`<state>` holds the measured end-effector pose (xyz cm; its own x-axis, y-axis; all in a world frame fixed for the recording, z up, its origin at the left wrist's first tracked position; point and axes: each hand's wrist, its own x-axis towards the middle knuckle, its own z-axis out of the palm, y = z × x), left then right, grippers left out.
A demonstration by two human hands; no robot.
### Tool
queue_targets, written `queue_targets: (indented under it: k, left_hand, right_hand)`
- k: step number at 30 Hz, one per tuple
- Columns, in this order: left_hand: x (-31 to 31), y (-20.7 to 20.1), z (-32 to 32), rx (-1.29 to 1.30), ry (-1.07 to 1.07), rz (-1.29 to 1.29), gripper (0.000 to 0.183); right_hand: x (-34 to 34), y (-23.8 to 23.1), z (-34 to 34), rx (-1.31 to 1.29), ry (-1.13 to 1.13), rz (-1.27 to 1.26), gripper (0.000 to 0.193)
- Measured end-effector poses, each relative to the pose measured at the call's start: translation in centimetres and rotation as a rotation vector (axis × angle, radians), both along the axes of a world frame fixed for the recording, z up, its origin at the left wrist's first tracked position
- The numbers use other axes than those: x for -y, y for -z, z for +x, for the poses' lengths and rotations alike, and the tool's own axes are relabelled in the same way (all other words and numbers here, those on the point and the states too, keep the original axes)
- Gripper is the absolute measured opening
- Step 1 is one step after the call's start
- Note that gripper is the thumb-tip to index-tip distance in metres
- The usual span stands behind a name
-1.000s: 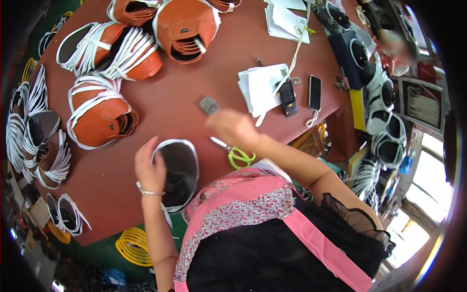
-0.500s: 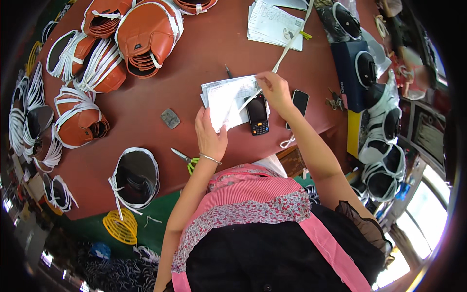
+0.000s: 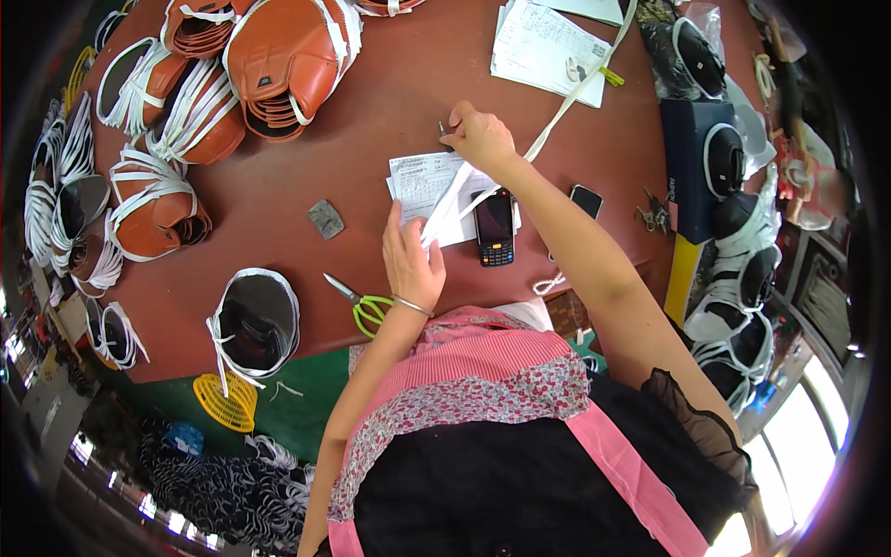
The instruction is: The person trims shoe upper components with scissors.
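My left hand [image 3: 413, 265] rests at the left edge of a small stack of papers [image 3: 418, 176] and holds a lifted white sheet [image 3: 445, 206], seen nearly edge-on. Just beyond the stack, my right hand [image 3: 481, 144] closes its fingertips on a dark pen [image 3: 445, 135]. A black handheld scanner [image 3: 495, 227] with a keypad lies on the papers' right part. A white strap [image 3: 557, 116] runs from the far edge down to the papers, passing behind my right hand. To the right, a phone [image 3: 586, 200] is partly covered by my right forearm.
Green-handled snips [image 3: 371, 314] and a grey block [image 3: 325, 220] lie to the left. Stacked orange shoe uppers [image 3: 288, 60] fill the far left; a dark upper [image 3: 258, 320] stands nearer. More papers [image 3: 548, 46], keys [image 3: 652, 218] and a blue box [image 3: 691, 167] are right. A yellow basket [image 3: 225, 401] sits below the table.
My right hand has moved left and away from me, from the strap beside the scanner to the pen. The lifted sheet has turned from lying broad to nearly edge-on.
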<state>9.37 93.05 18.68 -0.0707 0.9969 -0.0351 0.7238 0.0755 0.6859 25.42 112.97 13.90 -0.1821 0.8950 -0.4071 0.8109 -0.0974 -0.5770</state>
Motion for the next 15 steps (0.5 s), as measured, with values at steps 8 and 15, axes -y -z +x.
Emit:
queue_targets:
  k: [8,15]
  left_hand:
    - [-0.8,-0.8,0.5,-0.054,0.005,0.03,0.038]
    - [0.3,0.1,0.8,-0.007,0.259,-0.002,0.038]
  right_hand:
    - [0.0,0.3,0.4,-0.098,-0.205,0.087,0.016]
    - [-2.8,1.6,1.6,-0.168,-0.499,0.252,0.02]
